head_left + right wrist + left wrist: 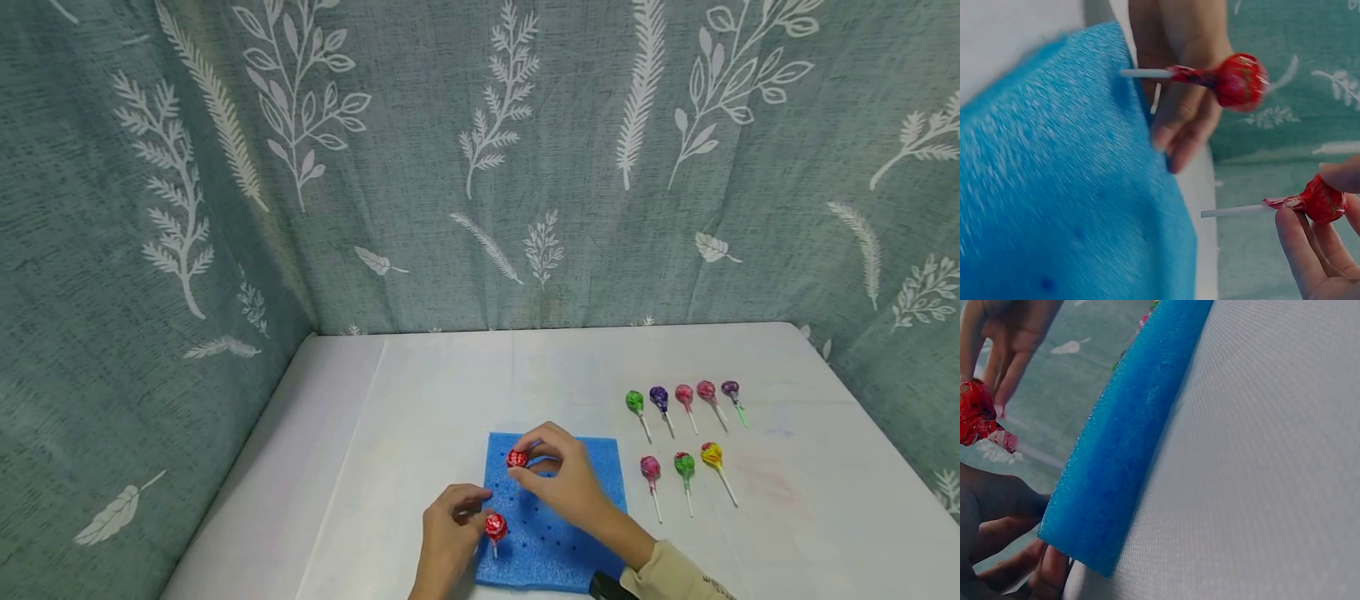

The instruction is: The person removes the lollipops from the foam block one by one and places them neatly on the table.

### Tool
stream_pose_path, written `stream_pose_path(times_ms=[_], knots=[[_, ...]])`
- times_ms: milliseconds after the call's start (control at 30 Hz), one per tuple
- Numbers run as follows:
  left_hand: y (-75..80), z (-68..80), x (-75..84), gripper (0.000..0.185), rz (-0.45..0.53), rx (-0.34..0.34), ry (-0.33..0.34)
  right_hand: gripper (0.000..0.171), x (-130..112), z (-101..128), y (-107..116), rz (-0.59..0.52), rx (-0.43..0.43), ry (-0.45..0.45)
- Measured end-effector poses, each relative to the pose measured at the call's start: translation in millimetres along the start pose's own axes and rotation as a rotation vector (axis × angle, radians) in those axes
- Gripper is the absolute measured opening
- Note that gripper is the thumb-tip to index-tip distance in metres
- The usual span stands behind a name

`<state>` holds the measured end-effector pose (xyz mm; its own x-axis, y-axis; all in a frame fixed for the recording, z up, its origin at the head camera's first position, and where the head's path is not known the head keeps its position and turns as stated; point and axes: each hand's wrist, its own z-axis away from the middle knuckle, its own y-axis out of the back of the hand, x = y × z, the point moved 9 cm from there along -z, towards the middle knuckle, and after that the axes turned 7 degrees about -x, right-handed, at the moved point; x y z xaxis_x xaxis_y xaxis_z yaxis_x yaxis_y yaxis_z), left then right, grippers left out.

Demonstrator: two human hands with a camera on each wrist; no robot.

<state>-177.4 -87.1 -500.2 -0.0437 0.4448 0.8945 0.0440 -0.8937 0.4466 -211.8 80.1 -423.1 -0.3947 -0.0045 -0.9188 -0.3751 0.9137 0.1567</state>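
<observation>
A blue foam block (pixel 551 558) dotted with small holes lies on the table. One red-wrapped lollipop (pixel 496 527) stands upright in it near its left edge, its stick in the foam. My left hand (pixel 447 529) is beside that lollipop, its fingers touching the block's left side. Over the far left part of the block, my right hand (pixel 566 479) pinches a second red-wrapped lollipop (pixel 516 459) by its head between thumb and fingers. In the right wrist view this lollipop's white stick (pixel 1235 212) shows whole, its tip apart from the foam.
Right of the block, several lollipops lie in two rows: a far row with a green lollipop (pixel 635 402) at its left end, and a nearer row with a yellow one (pixel 712 454) at its right. A patterned curtain (pixel 420 208) borders the white table (pixel 397 417). A black object (pixel 609 585) overlaps the block's near edge.
</observation>
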Motion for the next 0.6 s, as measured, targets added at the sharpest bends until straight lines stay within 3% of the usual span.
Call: stream_pose_path(times_ms=[333, 600], knots=[[-1.4, 1.4, -0.4, 0.021, 0.016, -0.017, 0.020, 0.021, -46, 4, 27, 0.103, 0.030, 0.024], [-1.3, 1.0, -0.5, 0.021, 0.017, -0.015, 0.005, 0.024, -42, 10, 47, 0.156, 0.067, 0.086]])
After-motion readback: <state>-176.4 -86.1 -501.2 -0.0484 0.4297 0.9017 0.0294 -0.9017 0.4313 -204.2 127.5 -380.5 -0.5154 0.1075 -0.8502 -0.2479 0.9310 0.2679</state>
